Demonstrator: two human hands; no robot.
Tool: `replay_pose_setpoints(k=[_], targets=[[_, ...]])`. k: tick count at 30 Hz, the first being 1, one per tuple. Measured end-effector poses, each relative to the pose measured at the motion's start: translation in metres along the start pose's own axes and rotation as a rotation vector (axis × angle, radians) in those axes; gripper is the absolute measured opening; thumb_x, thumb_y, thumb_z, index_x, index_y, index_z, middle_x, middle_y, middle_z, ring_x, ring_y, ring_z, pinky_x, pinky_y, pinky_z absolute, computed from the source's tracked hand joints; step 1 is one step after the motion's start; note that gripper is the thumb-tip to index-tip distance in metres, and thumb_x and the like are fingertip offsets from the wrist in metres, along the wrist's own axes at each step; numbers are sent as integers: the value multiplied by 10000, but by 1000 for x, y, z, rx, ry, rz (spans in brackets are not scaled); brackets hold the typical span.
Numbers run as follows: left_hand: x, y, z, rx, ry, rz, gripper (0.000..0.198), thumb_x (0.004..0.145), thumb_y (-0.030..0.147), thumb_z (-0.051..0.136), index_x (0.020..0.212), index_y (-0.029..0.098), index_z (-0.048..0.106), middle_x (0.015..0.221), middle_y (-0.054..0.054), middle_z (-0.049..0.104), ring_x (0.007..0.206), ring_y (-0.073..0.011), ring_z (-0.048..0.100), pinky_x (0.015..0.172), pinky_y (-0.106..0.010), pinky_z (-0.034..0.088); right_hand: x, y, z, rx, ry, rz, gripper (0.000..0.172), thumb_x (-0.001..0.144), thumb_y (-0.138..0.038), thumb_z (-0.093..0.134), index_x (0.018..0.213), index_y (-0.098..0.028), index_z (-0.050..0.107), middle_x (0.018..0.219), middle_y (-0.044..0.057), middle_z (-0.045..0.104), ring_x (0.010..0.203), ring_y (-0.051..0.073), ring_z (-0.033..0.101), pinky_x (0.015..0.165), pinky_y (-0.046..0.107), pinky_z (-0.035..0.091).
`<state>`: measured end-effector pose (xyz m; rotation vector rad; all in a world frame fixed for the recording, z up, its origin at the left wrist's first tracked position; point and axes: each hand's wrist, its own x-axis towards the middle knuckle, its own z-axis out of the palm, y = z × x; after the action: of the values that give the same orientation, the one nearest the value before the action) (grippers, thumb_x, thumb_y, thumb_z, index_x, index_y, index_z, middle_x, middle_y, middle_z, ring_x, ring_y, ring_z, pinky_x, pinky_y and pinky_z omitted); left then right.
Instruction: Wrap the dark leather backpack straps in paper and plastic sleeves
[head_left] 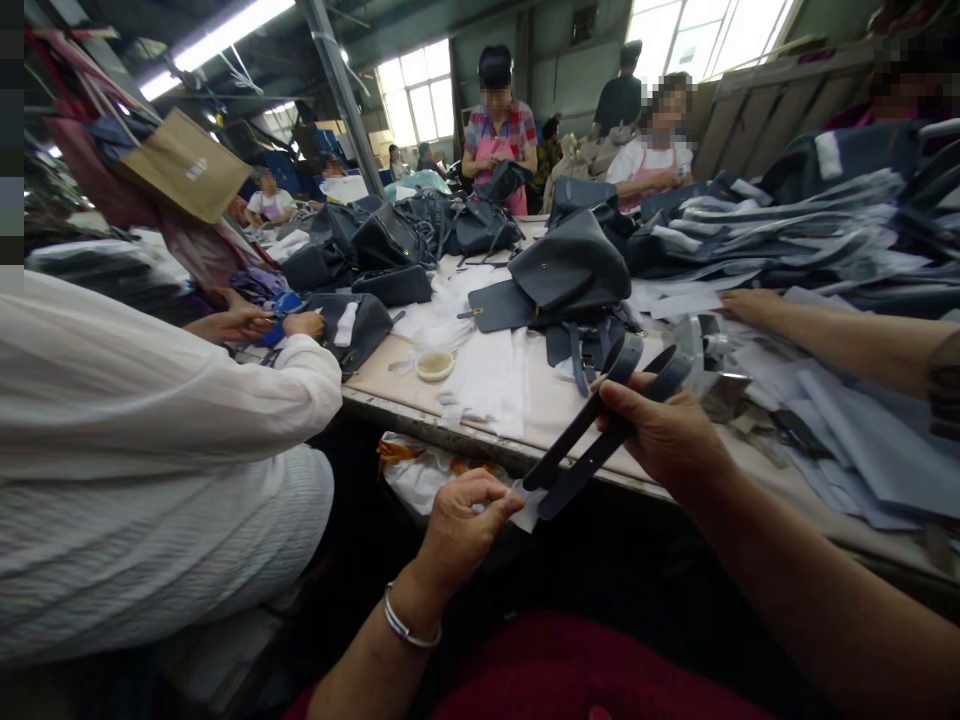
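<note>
Two dark leather straps (581, 468) with holes along them are gripped by my right hand (667, 435), their upper parts curving in loops above my fingers. My left hand (469, 520), with a silver bangle at the wrist, pinches a thin white sheet (529, 508) at the straps' lower ends. Both hands are in front of the table's edge, the right one higher. Beyond them on the table lies a dark leather bag (574, 265) with its flap spread out. White tissue sheets (487, 375) lie to the left of the straps.
A small round dish (434, 366) sits near the table edge. At left, a co-worker in a white top (150, 400) handles another dark bag (360, 330). Stacked straps and pieces (772, 230) pile up at right, where another person's arm (847, 335) reaches in. White sheets (862, 430) lie below it.
</note>
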<state>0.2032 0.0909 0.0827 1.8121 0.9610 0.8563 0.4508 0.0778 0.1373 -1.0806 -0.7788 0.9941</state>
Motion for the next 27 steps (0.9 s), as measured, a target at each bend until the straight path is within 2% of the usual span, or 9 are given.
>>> replay_pose_setpoints(k=[7,17,20,23,27], targets=[[-1,1,0,-1,-12,20,239,837,354,702,683,173,728,691,-34,628,669,-142,584,652,-245,468,2,8,-5,-28,11,11,258,703,-353,838,738,-169,661,576,-9,560,494,119,512,456,266,381],[0,2,-1,-7,-15,-27,226,841,349,690,707,175,745,702,-35,647,683,-148,596,669,-246,468,3,15,-5,-101,-52,35,288,714,-398,821,771,-147,691,525,-14,561,466,124,512,452,261,370],[1,3,1,-22,-22,-54,232,853,363,676,744,176,760,733,-42,665,709,-156,606,687,-254,466,-10,23,4,-182,-73,77,288,746,-412,789,731,-144,684,514,-13,566,467,117,506,458,251,360],[1,4,8,-52,-44,-83,230,866,361,658,778,181,770,763,-49,690,734,-165,620,697,-258,468,-34,40,18,-299,-145,118,308,766,-415,758,646,-147,663,552,-1,596,515,118,527,510,250,398],[0,-2,19,-27,-65,-63,206,876,325,637,810,189,777,777,-55,696,751,-171,624,700,-259,473,-51,59,24,-277,-256,184,290,753,-428,755,719,-146,697,634,11,645,581,135,561,567,252,438]])
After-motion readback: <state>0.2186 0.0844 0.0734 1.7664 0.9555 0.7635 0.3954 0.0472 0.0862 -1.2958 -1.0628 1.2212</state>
